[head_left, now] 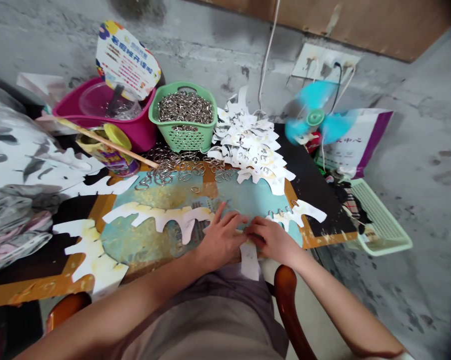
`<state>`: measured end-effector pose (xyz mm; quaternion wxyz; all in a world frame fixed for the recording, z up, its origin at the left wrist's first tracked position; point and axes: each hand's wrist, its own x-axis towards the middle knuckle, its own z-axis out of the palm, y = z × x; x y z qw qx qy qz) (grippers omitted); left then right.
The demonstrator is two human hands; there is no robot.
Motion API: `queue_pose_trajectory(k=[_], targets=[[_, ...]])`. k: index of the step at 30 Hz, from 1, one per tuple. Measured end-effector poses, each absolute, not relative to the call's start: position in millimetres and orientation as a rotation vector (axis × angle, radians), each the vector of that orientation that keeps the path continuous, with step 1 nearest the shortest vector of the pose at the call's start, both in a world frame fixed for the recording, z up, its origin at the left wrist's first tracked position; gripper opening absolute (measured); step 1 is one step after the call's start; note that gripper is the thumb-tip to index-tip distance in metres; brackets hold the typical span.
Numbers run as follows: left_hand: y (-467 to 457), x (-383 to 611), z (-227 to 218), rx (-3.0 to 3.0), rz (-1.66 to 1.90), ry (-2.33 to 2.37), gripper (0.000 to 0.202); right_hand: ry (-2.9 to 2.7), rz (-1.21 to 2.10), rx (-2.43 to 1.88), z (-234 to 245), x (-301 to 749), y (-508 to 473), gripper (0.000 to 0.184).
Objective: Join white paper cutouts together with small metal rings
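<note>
Two hands work close together at the table edge; the left hand (pixel 221 239) and right hand (pixel 272 241) pinch a white paper strip (pixel 250 260) between them; loose metal rings (pixel 173 170) lie within easy reach, beside a green basket (pixel 182 140) of rings and piled paper cutouts (pixel 253 150).

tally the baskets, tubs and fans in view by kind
green basket of metal rings: 1
pale green mesh basket: 1
magenta plastic tub: 1
blue fan: 1
total: 4
</note>
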<state>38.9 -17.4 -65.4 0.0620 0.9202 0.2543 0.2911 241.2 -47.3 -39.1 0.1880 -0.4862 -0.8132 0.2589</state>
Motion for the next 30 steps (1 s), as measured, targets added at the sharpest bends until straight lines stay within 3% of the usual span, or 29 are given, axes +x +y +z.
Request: queue_pose_trajectory(k=[7, 16, 21, 25, 30], targets=[[-9, 42, -59, 2.522, 0.672, 0.768, 0.018, -2.326, 0.708, -1.266, -42, 245, -44, 0.018], [-6, 41, -59, 2.52, 0.604, 0.779, 0.019, -2.392, 0.448, -1.231, -56, 249, -71, 0.014], [-8, 40, -62, 2.556, 0.638, 0.773, 0.015, -2.173, 0.637, -1.306, -43, 251, -76, 0.016], [-12, 40, -67, 2.634, 0.77, 0.751, 0.016, -2.129, 0.693, -1.331, -35, 252, -68, 0.031], [-16, 38, -70, 2.738, 0.828, 0.726, 0.018, -2.245, 0.706, -1.293, -37, 247, -57, 0.018]])
